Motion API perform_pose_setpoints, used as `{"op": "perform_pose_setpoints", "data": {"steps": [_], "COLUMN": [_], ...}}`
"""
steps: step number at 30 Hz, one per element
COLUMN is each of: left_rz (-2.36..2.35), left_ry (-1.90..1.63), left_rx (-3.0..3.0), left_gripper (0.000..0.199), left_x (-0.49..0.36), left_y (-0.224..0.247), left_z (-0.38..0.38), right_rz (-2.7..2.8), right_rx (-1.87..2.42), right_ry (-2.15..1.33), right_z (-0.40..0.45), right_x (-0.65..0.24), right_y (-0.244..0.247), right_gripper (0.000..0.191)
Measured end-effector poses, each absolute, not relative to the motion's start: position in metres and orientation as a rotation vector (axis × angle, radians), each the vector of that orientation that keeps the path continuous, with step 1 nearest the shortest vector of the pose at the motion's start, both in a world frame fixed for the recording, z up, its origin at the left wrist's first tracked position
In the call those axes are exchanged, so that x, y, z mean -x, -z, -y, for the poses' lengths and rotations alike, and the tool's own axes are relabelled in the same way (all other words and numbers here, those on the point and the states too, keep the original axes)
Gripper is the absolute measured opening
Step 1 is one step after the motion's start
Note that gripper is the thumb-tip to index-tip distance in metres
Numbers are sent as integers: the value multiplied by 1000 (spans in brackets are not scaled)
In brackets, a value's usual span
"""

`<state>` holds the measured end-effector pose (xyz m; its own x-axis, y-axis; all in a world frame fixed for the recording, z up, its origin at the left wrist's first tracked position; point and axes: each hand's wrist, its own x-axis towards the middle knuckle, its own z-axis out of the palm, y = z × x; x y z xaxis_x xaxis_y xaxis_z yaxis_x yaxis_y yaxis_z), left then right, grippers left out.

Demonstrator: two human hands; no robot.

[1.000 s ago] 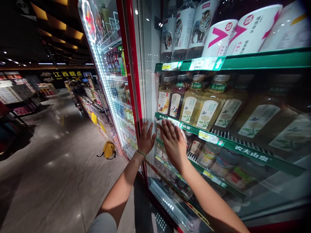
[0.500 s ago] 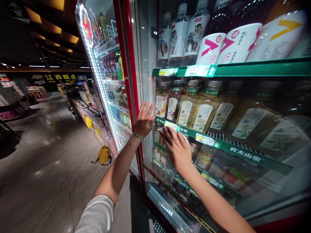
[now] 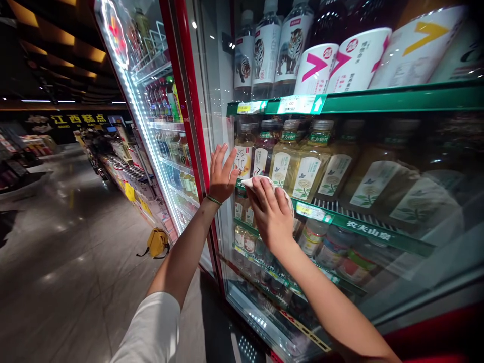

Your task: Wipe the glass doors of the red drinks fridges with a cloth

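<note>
My right hand (image 3: pixel 273 219) presses a white cloth (image 3: pixel 248 183) flat against the glass door (image 3: pixel 446 212) of a drinks fridge. Its fingers lie over the cloth, whose edges show above and to the right of them. Behind the glass there, the hand and cloth hide part of a green shelf strip and the lower bottles. My left hand (image 3: pixel 222 174) is spread open by the door's left side, near the red frame (image 3: pixel 202 146). It holds nothing, and a thin band circles that wrist. Whether its palm touches the glass or the frame I cannot tell.
Bottled teas (image 3: pixel 308 171) stand on the middle shelf, with larger bottles (image 3: pixel 351 60) above. To the left is another lit fridge (image 3: pixel 166 111). A yellow backpack (image 3: pixel 157 242) rests on the shiny floor (image 3: pixel 75 292), beside a long row of goods (image 3: pixel 124 171).
My right hand and the cloth have moved up a little on the glass, now covering part of the green strip. My left hand stays spread near the frame. The view has shifted slightly right.
</note>
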<state>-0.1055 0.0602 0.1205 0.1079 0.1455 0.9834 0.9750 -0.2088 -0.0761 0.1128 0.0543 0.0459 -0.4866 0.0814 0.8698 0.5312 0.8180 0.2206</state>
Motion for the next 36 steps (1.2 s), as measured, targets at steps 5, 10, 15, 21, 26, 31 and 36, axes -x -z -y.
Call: {"op": "perform_pose_setpoints", "data": {"steps": [5,10,15,21,26,31,36], "left_rz": [1111,1152,1147,1123,1206,1252,1237], "left_ry": [1192,1224,1219,1326,1359,1386,1389], "left_rx": [1551,1535,1545,1553,1538,1531,1529], "left_gripper": [56,59,45,36,35,36,37], "left_x": [110,108,102,92,96,97,95], "left_y": [-120,-120,-129,-145,-152,-155,-155], "left_z": [-61,-59,-44,-18,-8,-9,-15], "right_rz": [2113,1967,1996,1822,1868,1798,1894], "right_rx": [370,505,426,533,485,545,454], "right_ry": [610,594,672,619,639,568,577], "right_z": [-51,-52,-54,-54,-58,-59,-59], "right_x": [-119,-115,-103,-84,-78,-77,-77], "right_y": [-43,-66,-85,-112,-138,-151,-147], "right_gripper": [69,69,67,69,73,77,78]}}
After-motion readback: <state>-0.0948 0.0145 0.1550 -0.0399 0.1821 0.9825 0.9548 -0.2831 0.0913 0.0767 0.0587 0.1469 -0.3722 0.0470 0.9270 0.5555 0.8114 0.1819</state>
